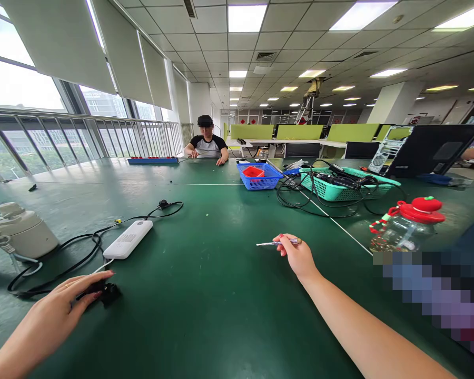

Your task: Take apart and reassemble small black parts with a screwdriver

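My right hand (294, 255) is closed round a small screwdriver (266, 244), its thin metal shaft pointing left above the green table. The handle's end shows past the fingers. At the lower left, my left hand (69, 300) has thumb and fingers round a small black object (109, 295), which looks like a plug or connector; the fingers cover part of it. Just beyond that hand lies a white power bank or adapter (128, 239) with a white cable at its near end. A black cord (97, 239) loops beside it to a black plug (164, 204).
A pale bottle (21, 231) stands at the left. Further back are a blue basket (259, 182) with a red tray and a green basket (332, 195) of tangled cables. A red-lidded jar (408, 229) stands at the right. Another person (208, 145) sits across the table.
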Demonstrator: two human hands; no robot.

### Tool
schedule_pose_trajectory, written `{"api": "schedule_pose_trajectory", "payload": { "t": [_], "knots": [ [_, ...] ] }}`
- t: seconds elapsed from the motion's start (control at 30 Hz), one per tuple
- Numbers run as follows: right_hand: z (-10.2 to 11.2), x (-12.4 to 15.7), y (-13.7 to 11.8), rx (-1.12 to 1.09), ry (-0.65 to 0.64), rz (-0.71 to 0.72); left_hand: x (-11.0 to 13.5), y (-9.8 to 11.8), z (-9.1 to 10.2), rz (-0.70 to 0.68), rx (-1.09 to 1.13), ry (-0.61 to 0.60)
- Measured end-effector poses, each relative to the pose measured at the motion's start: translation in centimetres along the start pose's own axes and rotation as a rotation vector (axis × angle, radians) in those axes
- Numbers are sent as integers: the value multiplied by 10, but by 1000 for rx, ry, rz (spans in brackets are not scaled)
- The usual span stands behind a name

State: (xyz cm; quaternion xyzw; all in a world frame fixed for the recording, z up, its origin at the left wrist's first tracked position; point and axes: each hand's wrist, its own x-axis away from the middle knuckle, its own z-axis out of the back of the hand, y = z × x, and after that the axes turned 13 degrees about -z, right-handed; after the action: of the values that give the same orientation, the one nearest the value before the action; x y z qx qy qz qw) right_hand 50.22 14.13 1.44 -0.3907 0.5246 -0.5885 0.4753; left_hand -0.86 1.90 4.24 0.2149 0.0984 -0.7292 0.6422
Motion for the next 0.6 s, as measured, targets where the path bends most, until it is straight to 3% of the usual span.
{"api": "schedule_pose_trajectory", "payload": {
  "t": [0.1, 0.3, 0.6],
  "knots": [
    [0, 0, 1, 10, -3, 5, -2, -4, 3, -18, 137, -113],
    [0, 0, 0, 20, -8, 1, -7, -10, 1, -24, 200, -198],
    [1, -5, 8, 16, -32, 11, -4, -33, -12, -220, 176, -310]
  ]
}}
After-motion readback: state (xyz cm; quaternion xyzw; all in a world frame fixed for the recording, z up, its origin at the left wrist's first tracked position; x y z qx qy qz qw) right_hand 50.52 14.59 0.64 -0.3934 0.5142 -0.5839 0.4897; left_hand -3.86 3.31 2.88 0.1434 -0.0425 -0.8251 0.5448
